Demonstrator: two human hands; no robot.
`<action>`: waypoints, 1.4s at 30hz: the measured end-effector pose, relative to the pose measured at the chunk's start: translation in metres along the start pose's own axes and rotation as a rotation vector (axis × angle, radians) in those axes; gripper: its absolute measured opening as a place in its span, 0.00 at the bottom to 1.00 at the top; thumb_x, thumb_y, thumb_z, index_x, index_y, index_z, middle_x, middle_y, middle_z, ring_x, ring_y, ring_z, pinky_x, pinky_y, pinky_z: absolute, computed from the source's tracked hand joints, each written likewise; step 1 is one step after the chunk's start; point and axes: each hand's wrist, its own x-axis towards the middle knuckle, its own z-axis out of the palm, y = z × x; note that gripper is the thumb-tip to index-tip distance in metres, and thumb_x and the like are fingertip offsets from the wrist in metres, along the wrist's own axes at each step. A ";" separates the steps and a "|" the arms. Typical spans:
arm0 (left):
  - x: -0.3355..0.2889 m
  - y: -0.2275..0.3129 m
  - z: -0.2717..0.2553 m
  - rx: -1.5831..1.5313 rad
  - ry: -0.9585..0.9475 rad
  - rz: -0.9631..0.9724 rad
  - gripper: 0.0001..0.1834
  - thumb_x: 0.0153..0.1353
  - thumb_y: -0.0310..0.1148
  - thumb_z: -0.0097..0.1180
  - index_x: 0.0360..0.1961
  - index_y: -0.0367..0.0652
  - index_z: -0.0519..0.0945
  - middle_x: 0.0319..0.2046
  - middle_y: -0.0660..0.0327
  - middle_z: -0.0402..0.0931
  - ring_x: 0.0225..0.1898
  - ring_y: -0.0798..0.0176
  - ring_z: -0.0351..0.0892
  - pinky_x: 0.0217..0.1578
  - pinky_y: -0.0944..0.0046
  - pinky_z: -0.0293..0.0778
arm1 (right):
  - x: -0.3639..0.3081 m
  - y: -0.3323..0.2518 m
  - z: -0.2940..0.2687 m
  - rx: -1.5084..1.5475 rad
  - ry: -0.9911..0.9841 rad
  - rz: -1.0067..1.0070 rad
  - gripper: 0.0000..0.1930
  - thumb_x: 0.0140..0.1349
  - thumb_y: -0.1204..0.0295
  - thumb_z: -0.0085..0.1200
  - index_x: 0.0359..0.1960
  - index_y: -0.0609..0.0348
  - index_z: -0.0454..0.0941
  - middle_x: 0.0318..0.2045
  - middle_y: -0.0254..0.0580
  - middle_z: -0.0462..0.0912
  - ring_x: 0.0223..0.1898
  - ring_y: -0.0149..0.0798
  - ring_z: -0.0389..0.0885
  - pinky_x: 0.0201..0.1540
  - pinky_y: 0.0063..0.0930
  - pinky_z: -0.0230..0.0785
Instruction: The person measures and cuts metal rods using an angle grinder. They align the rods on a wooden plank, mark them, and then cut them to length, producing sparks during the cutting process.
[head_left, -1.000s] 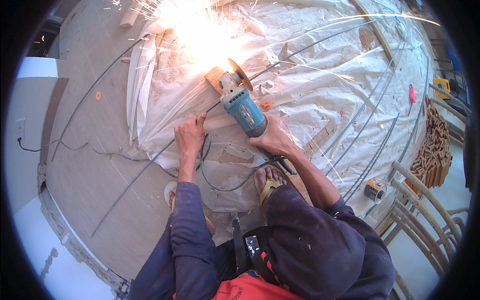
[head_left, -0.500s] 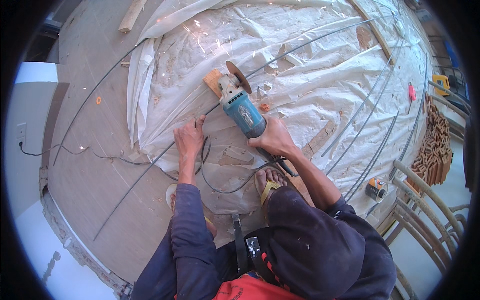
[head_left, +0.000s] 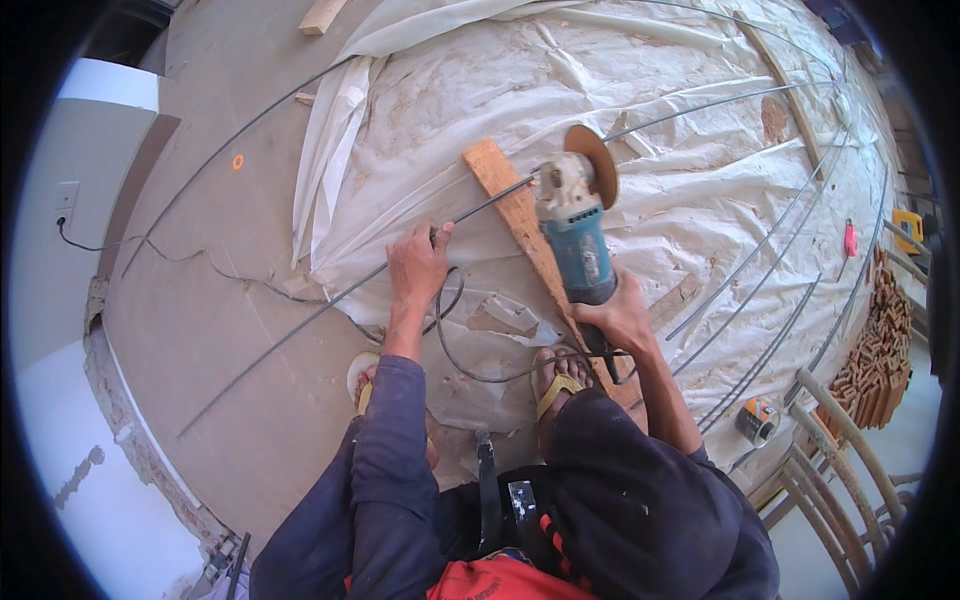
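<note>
My left hand point(head_left: 416, 262) is closed around a long thin steel rod point(head_left: 275, 358), which slants from the bare floor at lower left up toward the far right. In my right hand point(head_left: 620, 312) is a teal angle grinder point(head_left: 580, 250), gripped by its body. Its brown disc point(head_left: 594, 166) stands on edge on the right of the grinder's head. That head overlaps the rod in this view, so I cannot tell if they touch. A wooden board point(head_left: 500, 190) passes under the rod and ends near my right sandalled foot point(head_left: 558, 380).
Crumpled whitish sheeting point(head_left: 440, 110) covers much of the floor. Several more rods point(head_left: 745, 250) lie on the right. The grinder's cord point(head_left: 240, 278) trails left to a wall socket point(head_left: 65, 200). A tin can point(head_left: 757, 421), curved wooden furniture point(head_left: 835, 440) and a pile of brown blocks point(head_left: 875, 350) stand right.
The flying sparks are gone. The grinder has shifted right, away from the board's far end, and more of the board shows. My left hand stays on the rod; the whole view has shifted.
</note>
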 end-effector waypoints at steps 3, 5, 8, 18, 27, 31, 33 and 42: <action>-0.009 0.015 -0.002 0.032 0.376 0.203 0.21 0.67 0.47 0.52 0.43 0.37 0.76 0.43 0.45 0.78 0.40 0.43 0.78 0.47 0.47 0.66 | -0.009 0.012 -0.012 0.064 0.007 0.046 0.29 0.35 0.65 0.69 0.42 0.67 0.79 0.34 0.43 0.84 0.36 0.35 0.81 0.45 0.31 0.73; -0.017 0.029 0.004 -0.194 0.227 0.271 0.18 0.65 0.42 0.54 0.47 0.38 0.75 0.48 0.46 0.75 0.46 0.46 0.76 0.49 0.49 0.69 | -0.016 0.015 -0.020 0.140 0.011 0.035 0.27 0.35 0.66 0.68 0.40 0.66 0.79 0.34 0.39 0.84 0.35 0.33 0.80 0.43 0.29 0.72; -0.043 0.082 0.017 -0.676 -0.364 0.189 0.20 0.62 0.32 0.58 0.54 0.36 0.73 0.53 0.49 0.73 0.55 0.51 0.73 0.57 0.54 0.68 | -0.024 0.020 -0.035 0.237 0.016 0.073 0.26 0.35 0.68 0.68 0.40 0.65 0.79 0.34 0.38 0.83 0.35 0.31 0.79 0.43 0.27 0.72; -0.086 0.174 0.013 -1.355 -0.983 0.103 0.41 0.44 0.25 0.73 0.60 0.36 0.65 0.50 0.57 0.74 0.51 0.64 0.76 0.49 0.63 0.76 | -0.010 0.002 -0.042 0.514 -0.061 -0.219 0.37 0.34 0.59 0.70 0.47 0.69 0.76 0.40 0.43 0.81 0.40 0.34 0.79 0.47 0.30 0.71; -0.104 0.188 0.025 -0.932 -0.319 0.069 0.40 0.44 0.36 0.73 0.57 0.36 0.65 0.44 0.48 0.79 0.47 0.49 0.81 0.47 0.55 0.75 | -0.001 0.010 -0.015 0.925 0.159 -0.126 0.37 0.70 0.41 0.37 0.60 0.67 0.68 0.51 0.48 0.78 0.53 0.38 0.76 0.58 0.34 0.67; -0.108 0.190 0.026 -0.789 -0.312 0.083 0.38 0.47 0.38 0.71 0.57 0.37 0.65 0.44 0.43 0.78 0.49 0.41 0.79 0.48 0.51 0.74 | 0.006 0.025 -0.016 1.076 0.284 0.002 0.34 0.72 0.42 0.36 0.62 0.61 0.67 0.54 0.43 0.76 0.54 0.39 0.76 0.58 0.36 0.68; -0.109 0.186 0.027 -0.735 -0.347 0.115 0.40 0.49 0.36 0.69 0.59 0.35 0.63 0.46 0.40 0.76 0.50 0.37 0.76 0.49 0.48 0.73 | 0.006 0.029 -0.019 1.162 0.302 -0.009 0.35 0.71 0.41 0.36 0.65 0.58 0.65 0.56 0.41 0.75 0.54 0.39 0.76 0.59 0.36 0.67; -0.111 0.197 0.022 -0.641 -0.347 0.159 0.39 0.49 0.34 0.68 0.60 0.37 0.62 0.50 0.40 0.73 0.51 0.35 0.74 0.48 0.46 0.72 | -0.005 0.025 -0.021 1.245 0.304 -0.195 0.35 0.70 0.39 0.34 0.62 0.58 0.66 0.48 0.42 0.78 0.49 0.41 0.78 0.54 0.37 0.70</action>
